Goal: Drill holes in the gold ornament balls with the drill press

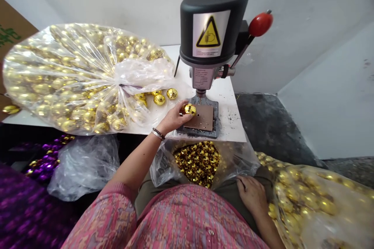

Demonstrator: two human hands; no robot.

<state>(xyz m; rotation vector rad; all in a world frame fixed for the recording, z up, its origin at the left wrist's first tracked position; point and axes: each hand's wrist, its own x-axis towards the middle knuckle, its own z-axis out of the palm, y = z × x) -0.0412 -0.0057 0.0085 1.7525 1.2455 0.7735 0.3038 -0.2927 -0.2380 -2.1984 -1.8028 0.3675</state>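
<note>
My left hand (176, 117) is closed around a shiny gold faceted ball (189, 109), held just over the left part of a brown board (201, 120). That board lies on the grey metal base (215, 123) of a small drill press (214, 19), with a dark hole near its middle. My right hand (253, 193) rests palm down on my right thigh, its fingers stretched out and holding nothing. A few loose gold balls (159, 99) lie on the white table to the left of the press.
A big clear bag of gold balls (58, 81) covers the table's left side. An open bag of gold balls (201, 163) hangs below the front edge. Another full bag (315, 198) stands at right, purple balls (48, 159) at left. A red-knobbed lever (260, 24) sticks out rightward.
</note>
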